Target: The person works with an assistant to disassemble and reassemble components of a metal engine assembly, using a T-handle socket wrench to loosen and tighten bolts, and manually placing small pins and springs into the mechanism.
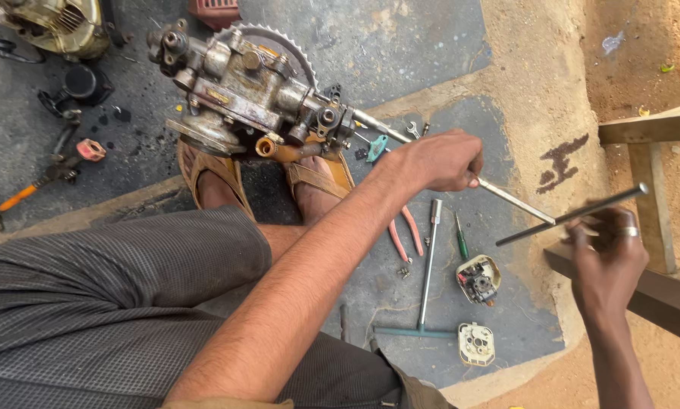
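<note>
On the dark stone floor [400,53], just in front of the person's two sandalled feet [272,182], a dirty metal engine assembly [241,87] with a toothed wheel is lying, and a long metal shaft [506,195] is sticking out of it toward the right. The left hand [434,160] is closing tightly around this shaft, near the middle of its length. The right hand [605,254], wearing a ring, is holding a thin dark rod [575,216] with its fingers closed on the rod's middle; the rod is tilting up to the right and its lower end is coming near the free end of the shaft, but I cannot tell if they are touching.

There are no real containers here; only two small cream-coloured housing parts [478,279] are lying open on the floor, one of them with small dark mechanical pieces inside.

Beside them a T-handle wrench [428,265], a green screwdriver [461,238] and red-handled pliers [404,231] are lying under the left forearm, which is partly hiding the pliers. At the far left an orange-handled tool [14,198] and a black round part [82,83] are resting. A wooden bench [650,132] is standing on the sandy ground at the right, behind the right hand.
</note>
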